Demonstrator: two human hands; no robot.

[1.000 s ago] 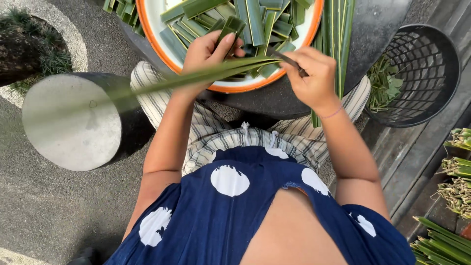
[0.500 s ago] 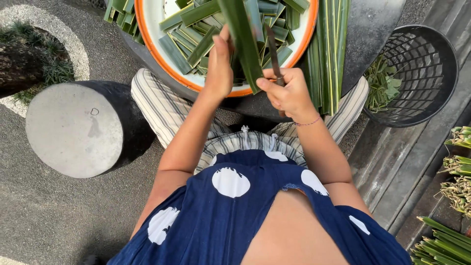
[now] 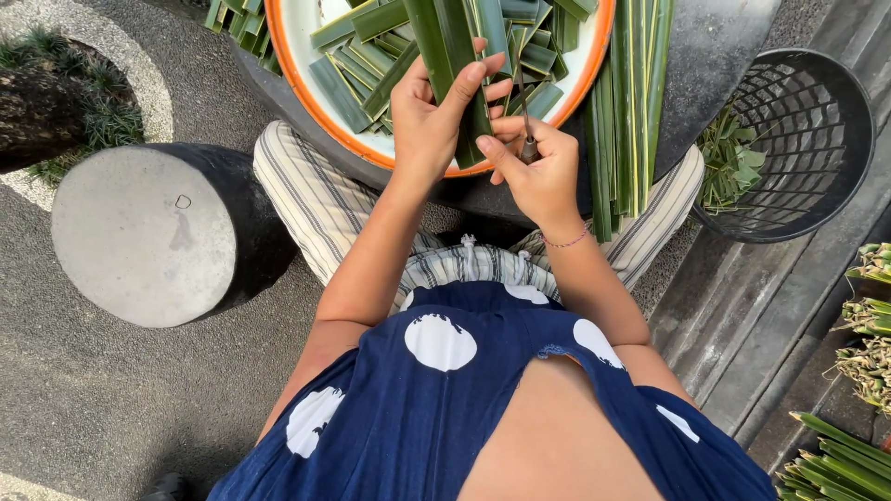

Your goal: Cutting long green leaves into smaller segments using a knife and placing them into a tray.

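The fingers point(image 3: 464, 88) of the left hand point(image 3: 429, 125) wrap around a long green leaf strip point(image 3: 444, 37), thumb in front and the other fingers stretched up along its far side, so the strip stands nearly upright between them, its top running out of the picture. The right hand point(image 3: 538, 172) sits just beside it, its fingers curled tight around a thin dark-handled blade point(image 3: 526, 130) whose metal tip points up toward the strip; whether the tip touches the leaf cannot be told. Both hands hover over the near rim of a round white basin with an orange rim point(image 3: 594, 60), which holds a heap of short cut leaf pieces point(image 3: 357, 65). The basin rests on a dark round worktop point(image 3: 715, 46). Beside the basin, on the right, a bundle of long uncut leaves point(image 3: 631, 102) hangs over the worktop's edge. Further right stands a black plastic basket point(image 3: 817, 139) with green scraps point(image 3: 729, 162) inside. On the left, a low concrete cylinder point(image 3: 144, 232) stands on the paved ground. The person wears a dark blue top with white spots and striped trousers. More green bundles point(image 3: 863, 315) lie at the right edge.
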